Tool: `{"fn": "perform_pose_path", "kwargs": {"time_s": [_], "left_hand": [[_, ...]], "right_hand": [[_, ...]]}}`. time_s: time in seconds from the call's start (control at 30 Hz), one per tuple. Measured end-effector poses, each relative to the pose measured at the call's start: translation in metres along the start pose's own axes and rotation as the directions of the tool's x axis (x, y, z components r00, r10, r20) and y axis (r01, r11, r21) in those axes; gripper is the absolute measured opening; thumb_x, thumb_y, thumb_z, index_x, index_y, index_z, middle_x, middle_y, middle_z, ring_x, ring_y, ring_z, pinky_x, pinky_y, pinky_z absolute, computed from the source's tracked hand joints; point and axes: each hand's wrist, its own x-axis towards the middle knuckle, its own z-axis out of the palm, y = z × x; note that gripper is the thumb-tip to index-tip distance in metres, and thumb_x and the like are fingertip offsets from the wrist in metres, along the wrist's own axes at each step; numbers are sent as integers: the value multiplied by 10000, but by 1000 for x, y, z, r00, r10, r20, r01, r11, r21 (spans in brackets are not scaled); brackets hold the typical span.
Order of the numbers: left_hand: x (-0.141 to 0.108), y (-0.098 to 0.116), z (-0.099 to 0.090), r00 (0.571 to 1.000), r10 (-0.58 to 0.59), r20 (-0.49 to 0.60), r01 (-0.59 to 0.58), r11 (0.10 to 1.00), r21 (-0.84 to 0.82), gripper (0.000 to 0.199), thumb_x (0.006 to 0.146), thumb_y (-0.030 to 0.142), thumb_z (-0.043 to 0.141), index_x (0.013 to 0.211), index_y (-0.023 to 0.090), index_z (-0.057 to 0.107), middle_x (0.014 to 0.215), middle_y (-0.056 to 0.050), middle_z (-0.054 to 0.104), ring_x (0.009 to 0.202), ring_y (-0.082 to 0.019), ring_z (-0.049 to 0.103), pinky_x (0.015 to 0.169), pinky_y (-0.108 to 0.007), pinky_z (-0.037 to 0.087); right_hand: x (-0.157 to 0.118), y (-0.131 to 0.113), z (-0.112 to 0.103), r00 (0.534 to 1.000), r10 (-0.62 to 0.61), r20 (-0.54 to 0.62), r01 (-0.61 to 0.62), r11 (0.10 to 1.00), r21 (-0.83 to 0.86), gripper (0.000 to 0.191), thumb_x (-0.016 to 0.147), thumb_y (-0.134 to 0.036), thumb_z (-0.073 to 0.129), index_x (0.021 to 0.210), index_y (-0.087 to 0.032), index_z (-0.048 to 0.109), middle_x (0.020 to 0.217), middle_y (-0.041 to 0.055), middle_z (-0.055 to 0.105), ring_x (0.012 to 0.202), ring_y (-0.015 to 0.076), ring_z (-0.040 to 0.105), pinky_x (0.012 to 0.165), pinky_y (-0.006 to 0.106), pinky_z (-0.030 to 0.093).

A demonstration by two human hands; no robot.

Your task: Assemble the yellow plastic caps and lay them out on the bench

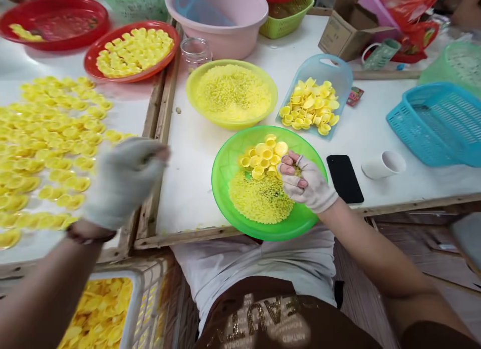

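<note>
My right hand (306, 183), in a white fingerless glove, is curled above the green plate (221, 198). A few small yellow grains (297, 171) show between its fingers. On that plate lie a heap of yellow grains (259, 198) and a cluster of small yellow cups (265, 156). My left hand (126, 176), also gloved and blurred by motion, is over the left table near rows of yellow cup-shaped pieces (56, 143). Its fingers are bent together in a pinch, and whatever they hold is hidden.
A yellow bowl of grains (233, 96) and a blue board with yellow cups (340, 75) stand behind the plate. To the right are a black phone (344, 178), a paper cup (383, 165) and a blue basket (432, 133). A wooden rim (161, 103) divides the tables.
</note>
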Motion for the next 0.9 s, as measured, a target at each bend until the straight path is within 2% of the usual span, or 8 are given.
{"fn": "perform_pose_path", "kwargs": {"time_s": [0.07, 0.13, 0.3, 0.43, 0.5, 0.63, 0.73, 0.9], "left_hand": [[15, 61, 37, 969, 142, 204, -126, 988, -90, 319, 966, 331, 487, 912, 163, 753, 918, -75, 755, 861, -201, 670, 786, -302, 473], [28, 105, 72, 905, 157, 396, -144, 988, -62, 328, 963, 298, 473, 867, 157, 752, 861, -110, 749, 798, -218, 667, 738, -326, 461], [53, 143, 125, 741, -2, 672, -48, 997, 56, 226, 891, 292, 552, 829, 152, 719, 872, -149, 734, 789, -248, 671, 649, -322, 418], [51, 139, 123, 745, -27, 667, 83, 995, -53, 158, 817, 266, 614, 687, 175, 613, 732, -79, 682, 714, -203, 636, 611, -287, 413], [41, 138, 115, 720, -40, 693, 266, 938, -223, 176, 799, 277, 644, 673, 179, 571, 679, -52, 653, 678, -183, 630, 614, -274, 451], [16, 144, 104, 624, 34, 781, 644, 544, -538, 255, 739, 346, 770, 833, 160, 622, 785, -32, 674, 713, -158, 658, 684, -278, 545], [3, 152, 104, 633, 82, 770, 700, 366, -614, 340, 670, 359, 844, 855, 147, 655, 849, -22, 656, 724, -132, 630, 709, -280, 571], [-4, 158, 107, 662, 87, 745, 709, 252, -659, 294, 672, 346, 841, 784, 134, 672, 774, -10, 615, 709, -113, 581, 689, -248, 564]], "right_hand": [[-2, 0, 2, 1000, 1, -21, -1, 1000, -20, 327, 1081, -363, 404, 796, -210, 456, 623, -79, 493, 306, 31, 241, 281, 167, 200], [-4, 0, 5, 999, -20, -50, 18, 999, -47, 328, 1082, -374, 399, 808, -207, 464, 641, -75, 519, 295, 22, 231, 274, 164, 186], [-6, 0, 8, 990, -112, -92, 105, 992, -71, 357, 1105, -332, 283, 832, -198, 470, 638, -66, 526, 296, 12, 189, 282, 151, 161], [-5, 2, 7, 983, -166, -73, 161, 984, -73, 338, 1097, -398, 369, 828, -210, 448, 619, -86, 482, 312, 16, 217, 311, 161, 166], [-4, 5, 10, 970, -237, -63, 231, 969, -83, 341, 1062, -466, 475, 832, -216, 448, 629, -89, 480, 333, 17, 265, 335, 162, 189], [-3, 12, 24, 894, -445, -53, 431, 886, -174, 385, 1000, -555, 575, 830, -227, 466, 642, -76, 481, 393, 35, 354, 378, 178, 264], [-1, 20, 32, 827, -561, -40, 532, 803, -267, 413, 978, -618, 570, 837, -238, 493, 622, -68, 450, 430, 67, 398, 391, 201, 303], [4, 30, 24, 806, -592, -22, 553, 766, -328, 491, 947, -729, 507, 839, -250, 525, 627, -44, 465, 485, 112, 481, 404, 232, 351]]}}
